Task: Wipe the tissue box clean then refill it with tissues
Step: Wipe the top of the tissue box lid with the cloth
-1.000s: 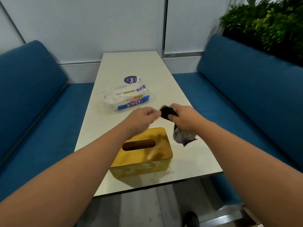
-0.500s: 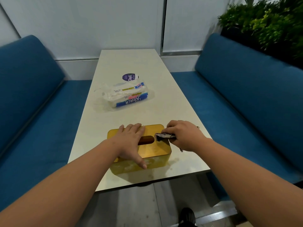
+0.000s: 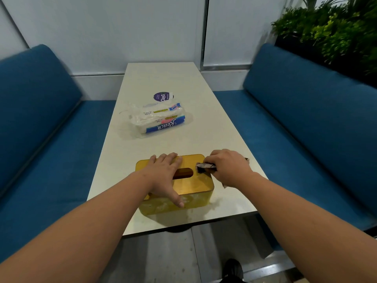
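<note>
A gold-yellow tissue box [image 3: 195, 185] with a dark oval slot stands near the front edge of the white table [image 3: 167, 78]. Pale smudges mark its front wall. My left hand [image 3: 165, 176] lies flat across the left half of the lid, fingers over the far edge and thumb down the front. My right hand [image 3: 228, 168] grips a dark crumpled cloth [image 3: 205, 168] and presses it on the lid's right part, beside the slot. A plastic pack of tissues [image 3: 159, 120] with blue lettering lies at mid-table.
A round purple sticker [image 3: 162, 97] sits on the table behind the pack. Blue padded benches [image 3: 306, 123] run along both sides. Green plants [image 3: 330, 31] stand at the back right. A dark shoe [image 3: 232, 269] shows on the floor below the table edge.
One second ago both hands held the cloth above the box. Since then the left hand came down flat on the lid and the right hand brought the cloth onto the lid.
</note>
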Demonstrator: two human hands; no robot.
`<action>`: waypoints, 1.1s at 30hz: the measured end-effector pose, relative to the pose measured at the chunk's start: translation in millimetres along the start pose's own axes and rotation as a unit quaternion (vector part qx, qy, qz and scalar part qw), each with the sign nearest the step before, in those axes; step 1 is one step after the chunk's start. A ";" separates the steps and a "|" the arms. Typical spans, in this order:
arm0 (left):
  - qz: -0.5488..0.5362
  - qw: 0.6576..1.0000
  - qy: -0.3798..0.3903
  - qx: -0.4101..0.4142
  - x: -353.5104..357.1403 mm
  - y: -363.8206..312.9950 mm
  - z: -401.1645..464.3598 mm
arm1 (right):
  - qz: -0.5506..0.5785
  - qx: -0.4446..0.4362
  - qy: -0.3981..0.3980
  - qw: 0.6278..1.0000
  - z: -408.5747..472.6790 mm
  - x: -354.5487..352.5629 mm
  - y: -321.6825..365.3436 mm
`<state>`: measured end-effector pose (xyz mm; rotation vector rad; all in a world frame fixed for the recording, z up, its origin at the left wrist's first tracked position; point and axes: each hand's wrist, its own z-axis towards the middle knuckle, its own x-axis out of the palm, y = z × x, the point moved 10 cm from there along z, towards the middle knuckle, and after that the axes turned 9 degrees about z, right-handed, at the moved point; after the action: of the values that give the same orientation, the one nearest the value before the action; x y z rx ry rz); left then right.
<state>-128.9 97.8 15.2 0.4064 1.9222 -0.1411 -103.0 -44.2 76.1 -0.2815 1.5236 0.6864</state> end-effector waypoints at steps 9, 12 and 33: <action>0.005 1.000 -0.003 0.002 -2.3 -2.2 -1.4 | 0.004 0.046 -0.019 0.999 -6.8 -1.2 -11.6; 0.005 1.000 -0.001 0.002 -1.7 -1.3 -0.8 | 0.028 0.058 -0.059 0.996 -6.2 -14.2 -19.2; 0.009 1.000 -0.008 0.000 1.1 1.2 4.1 | 0.103 0.058 0.040 0.992 -20.2 2.6 -4.9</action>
<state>-125.3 98.0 12.7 0.4212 1.9014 -0.1321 -117.0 -59.1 71.2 -0.0639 1.6791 0.7526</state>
